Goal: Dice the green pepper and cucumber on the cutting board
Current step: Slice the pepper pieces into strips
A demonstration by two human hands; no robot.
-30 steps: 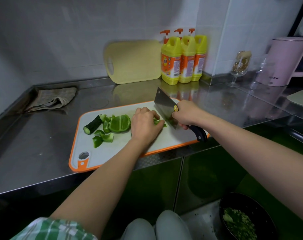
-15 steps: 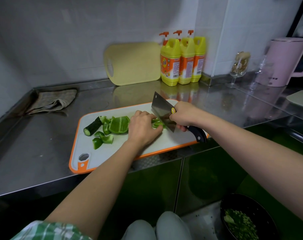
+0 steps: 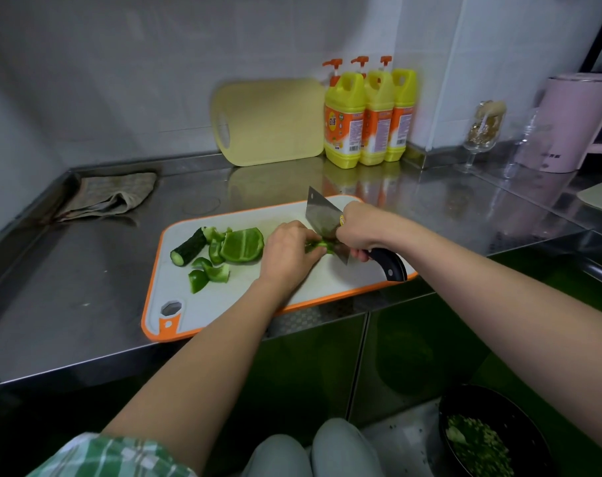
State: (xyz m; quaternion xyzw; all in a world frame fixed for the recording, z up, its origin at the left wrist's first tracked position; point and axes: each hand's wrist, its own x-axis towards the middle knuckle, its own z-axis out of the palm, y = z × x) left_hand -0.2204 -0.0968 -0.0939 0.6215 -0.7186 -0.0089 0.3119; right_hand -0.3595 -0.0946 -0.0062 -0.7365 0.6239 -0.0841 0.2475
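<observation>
Head view showed the dicing under way, and by my judgement well short of done. On the cutting board (image 3: 244, 297), which lay near the table's (image 3: 69, 287) front edge, the left hand (image 3: 287, 251) had its fingers curled down onto a pepper strip (image 3: 318, 247), pinning it beside the blade. The right hand (image 3: 360, 228) was wrapped tightly round the handle of the knife (image 3: 322, 216), whose edge stood on or just above that strip; which of the two I could not tell.

What was left looked considerable. A large pepper piece (image 3: 243, 244) lay whole toward the board's left half, with several small pepper chunks (image 3: 208, 273) just in front of it, all too coarse to count as dice. The cucumber stub (image 3: 189, 247) lay uncut at the board's left end, touching the pepper pieces. Its long axis ran diagonally, with the pale cut face pointing toward the table's front-left corner and the other end toward the back-right.

The knife blade ran from the table's front edge toward its back edge, handle nearest the person.

Down on the floor, a black bowl (image 3: 519, 428) held what looked like finely chopped greens.
</observation>
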